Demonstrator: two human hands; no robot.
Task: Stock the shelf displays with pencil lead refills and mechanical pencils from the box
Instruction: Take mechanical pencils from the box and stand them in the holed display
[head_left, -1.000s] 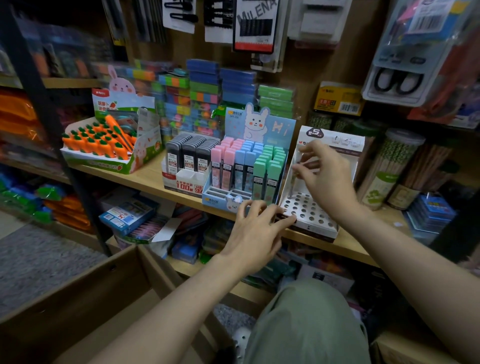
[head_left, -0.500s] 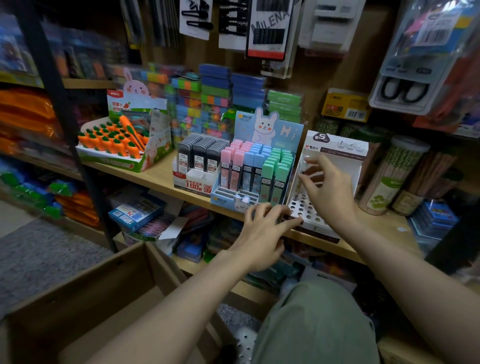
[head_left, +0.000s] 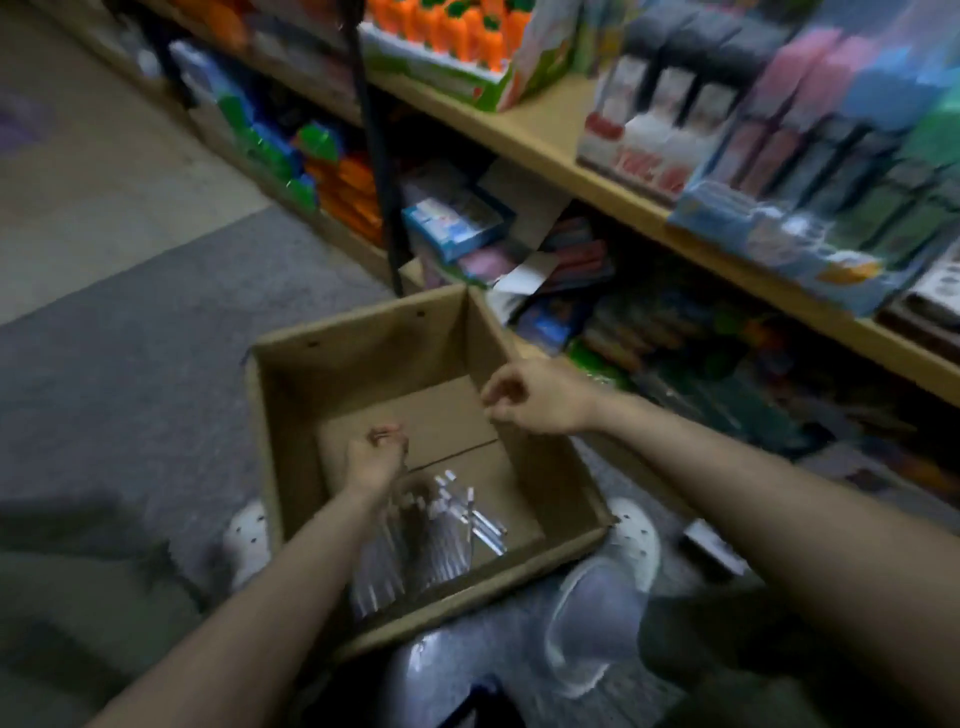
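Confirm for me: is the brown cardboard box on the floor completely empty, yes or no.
No: the open brown cardboard box holds a bundle of clear-wrapped slim pencils on its bottom, beside the left hand.

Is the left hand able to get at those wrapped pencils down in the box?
Probably yes. The left hand is already inside the open cardboard box, just above the pencil bundle, with nothing between them.

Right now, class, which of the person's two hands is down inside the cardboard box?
The left hand, low in the box above the pencils; the right hand hovers at its rim.
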